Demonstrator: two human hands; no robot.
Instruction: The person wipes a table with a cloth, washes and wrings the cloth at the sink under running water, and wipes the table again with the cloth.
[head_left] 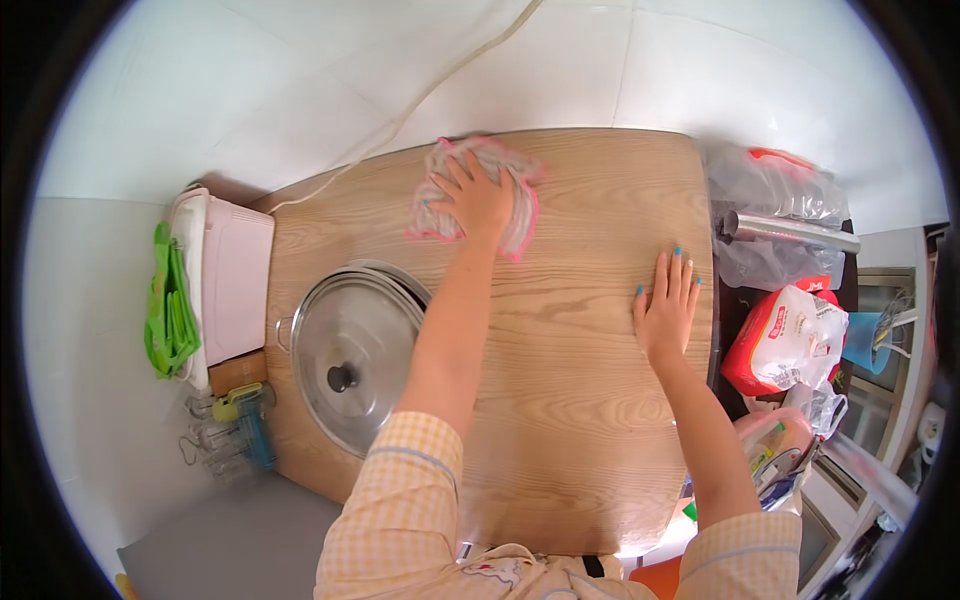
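Observation:
Near the back edge of the wooden table, my left hand lies spread on a striped cleaning cloth with a pink border. The palm presses the cloth flat against the wood, and the fingers are apart rather than wrapped round it. My right hand rests flat on the bare tabletop near its right edge, fingers stretched out and holding nothing. Left of my left forearm sits a large steel pot with a metal lid and a black knob; the forearm hides part of its right rim.
A pink bin with a green bag stands at the left edge. A white cable runs along the wall. Past the right edge are plastic bags, a foil roll and a red-and-white package.

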